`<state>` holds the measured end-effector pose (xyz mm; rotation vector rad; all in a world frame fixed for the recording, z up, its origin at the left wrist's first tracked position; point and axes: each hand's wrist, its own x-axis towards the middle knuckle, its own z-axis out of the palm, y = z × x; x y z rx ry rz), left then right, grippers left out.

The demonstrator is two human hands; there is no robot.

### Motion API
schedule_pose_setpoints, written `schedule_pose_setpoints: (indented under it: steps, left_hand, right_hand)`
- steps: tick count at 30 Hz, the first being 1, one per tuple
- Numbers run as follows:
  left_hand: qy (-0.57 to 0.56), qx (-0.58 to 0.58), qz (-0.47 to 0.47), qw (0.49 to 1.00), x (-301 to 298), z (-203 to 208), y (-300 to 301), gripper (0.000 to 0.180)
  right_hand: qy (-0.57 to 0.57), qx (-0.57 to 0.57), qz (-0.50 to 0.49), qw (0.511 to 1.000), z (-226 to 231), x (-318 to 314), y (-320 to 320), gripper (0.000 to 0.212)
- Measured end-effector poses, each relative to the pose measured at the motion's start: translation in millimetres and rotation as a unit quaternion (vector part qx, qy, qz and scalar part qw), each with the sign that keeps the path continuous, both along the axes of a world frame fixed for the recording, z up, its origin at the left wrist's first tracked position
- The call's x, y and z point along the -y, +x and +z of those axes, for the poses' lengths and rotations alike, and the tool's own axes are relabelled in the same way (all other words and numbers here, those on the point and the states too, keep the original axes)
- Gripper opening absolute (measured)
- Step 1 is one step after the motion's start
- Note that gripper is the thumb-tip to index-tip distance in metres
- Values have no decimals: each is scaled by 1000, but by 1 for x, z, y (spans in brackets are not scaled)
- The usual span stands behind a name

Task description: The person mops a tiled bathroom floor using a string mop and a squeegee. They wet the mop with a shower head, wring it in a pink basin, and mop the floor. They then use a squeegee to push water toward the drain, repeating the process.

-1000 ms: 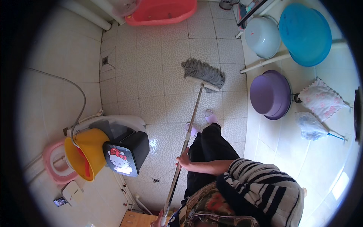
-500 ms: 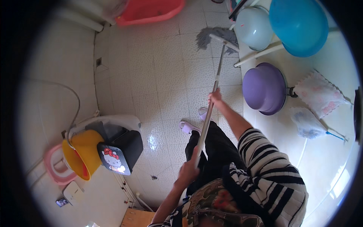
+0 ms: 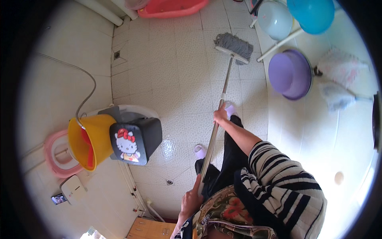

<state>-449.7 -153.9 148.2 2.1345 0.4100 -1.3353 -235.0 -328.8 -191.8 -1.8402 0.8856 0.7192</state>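
A mop (image 3: 236,44) with a grey string head and a long metal handle lies slantwise across the view, its head on the tiled floor near the right wall. My right hand (image 3: 220,114) is wrapped round the middle of the handle, just below its joint. Lower down, close to my body, my left hand (image 3: 192,198) grips the handle near its end. Both hands are closed on it. The mop's white crossbar faces me, with the strings on its far side. My feet, in lilac slippers (image 3: 200,151), stand on either side of the handle.
A purple basin (image 3: 289,74) hangs on the right wall, below white and blue basins (image 3: 312,15). A red tub (image 3: 173,8) is at the far end. On the left are a yellow bucket (image 3: 92,139), a black bin (image 3: 143,137) and a pink-rimmed seat (image 3: 59,155). A drain (image 3: 170,182) lies in the floor.
The mop has drawn back a little toward me, its strings now bunched beyond the crossbar rather than spread flat. My feet have stepped, the right forward, the left back. Both hands keep their grip.
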Motion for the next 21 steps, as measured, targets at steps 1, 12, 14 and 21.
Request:
schedule_pose_setpoints:
  steps: [1, 12, 14, 21]
  left_hand:
    - [7, -26, 5, 1000, -19, 5, -31, 84]
    - [138, -98, 17, 985, -164, 116, -300, 81]
    - [158, -104, -9, 982, -169, 123, -314, 81]
    - [230, -46, -215, 948, -189, 128, -263, 81]
  right_hand:
    - [-57, -9, 41, 997, 1, -24, -35, 84]
    - [292, -216, -163, 917, 105, -218, -396, 106]
    - [367, -243, -218, 871, 112, -233, -412, 106]
    - [356, -79, -274, 890, 79, -192, -377, 77]
